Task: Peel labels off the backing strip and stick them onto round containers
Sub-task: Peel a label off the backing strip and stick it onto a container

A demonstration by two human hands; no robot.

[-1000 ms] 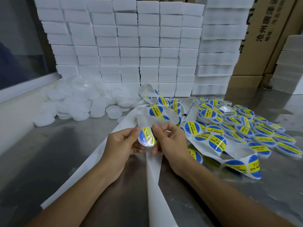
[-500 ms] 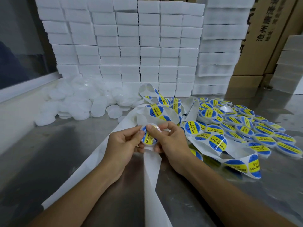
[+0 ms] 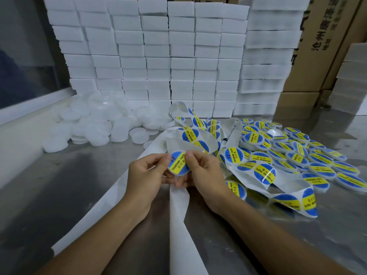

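A round white container [image 3: 178, 163] with a blue and yellow "SOLDERING PASTE" label on its face is held up between both hands at the centre. My left hand [image 3: 148, 175] pinches its left edge and my right hand [image 3: 202, 171] pinches its right edge, thumb on the label. The white backing strip [image 3: 178, 205] hangs down from below the hands and runs toward me. A looped stretch of strip with labels [image 3: 266, 173] lies to the right of my right hand.
A heap of labelled containers [image 3: 297, 155] covers the right of the metal table [image 3: 59, 185]. Unlabelled white containers [image 3: 95, 126] are piled at the back left. Stacked white boxes [image 3: 168, 56] form a wall behind; cardboard cartons [image 3: 321, 46] stand at the back right.
The container has turned so its labelled face now points at me. Both thumbs have shifted onto its edges, and the hands sit slightly closer together.
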